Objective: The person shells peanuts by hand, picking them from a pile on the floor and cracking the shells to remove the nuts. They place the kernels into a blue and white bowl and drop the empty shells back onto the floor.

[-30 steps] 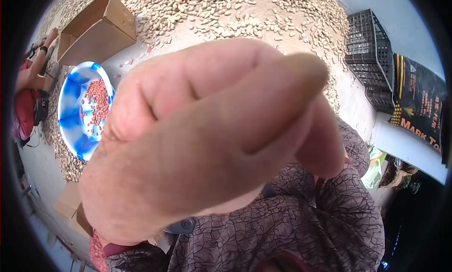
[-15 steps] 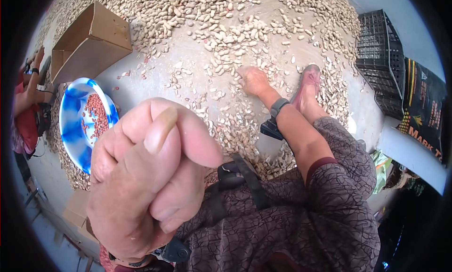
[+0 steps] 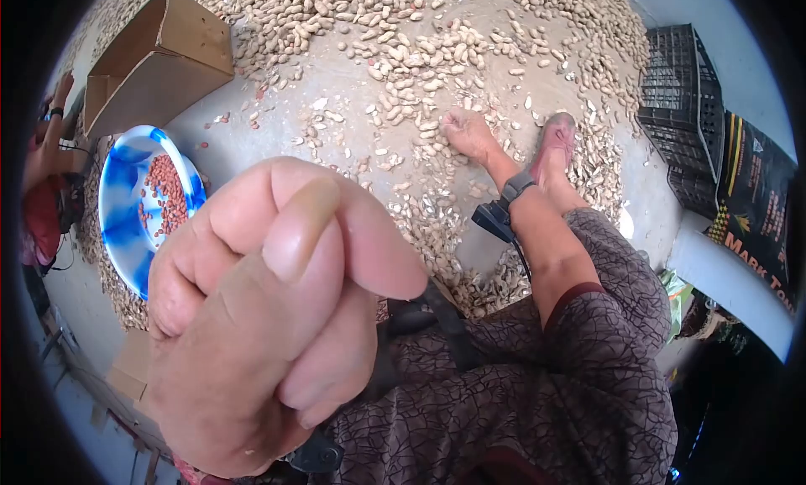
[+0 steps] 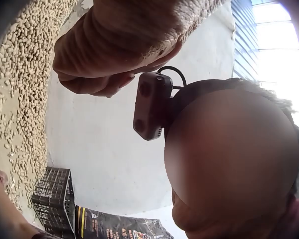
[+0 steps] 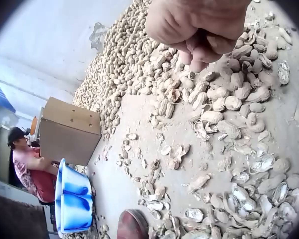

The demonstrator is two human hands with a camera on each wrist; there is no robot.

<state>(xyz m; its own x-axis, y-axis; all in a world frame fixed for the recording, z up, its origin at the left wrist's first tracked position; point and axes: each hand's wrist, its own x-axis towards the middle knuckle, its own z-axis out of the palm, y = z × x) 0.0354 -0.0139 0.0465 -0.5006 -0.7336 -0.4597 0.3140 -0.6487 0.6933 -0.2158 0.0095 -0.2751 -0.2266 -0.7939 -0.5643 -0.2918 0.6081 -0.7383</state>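
Note:
My left hand (image 3: 269,317) is raised close to the head camera, its fingers curled and the thumb laid over the bent forefinger. Nothing shows in its grasp. The left wrist view has the same left hand (image 4: 119,45) in front of a person's head with a camera on a band. My right hand (image 3: 468,134) is low over the scattered unshelled peanuts (image 3: 424,73). Its fingers bend inward in the right wrist view, where the right hand (image 5: 197,30) overlaps peanuts (image 5: 219,102); I cannot tell whether it holds one.
A blue-and-white basin (image 3: 126,225) with red peanut kernels (image 3: 168,191) stands left, near a cardboard box (image 3: 159,73). Empty shells (image 3: 487,288) lie by the shoe (image 3: 556,141). Black crates (image 3: 680,107) and a printed black sack (image 3: 756,208) are at right. Another person (image 5: 32,169) sits beyond the basin.
My left hand filled the middle of the head view a second ago, then drew back to the left. My right hand, hidden behind it before, is now in sight over the peanuts.

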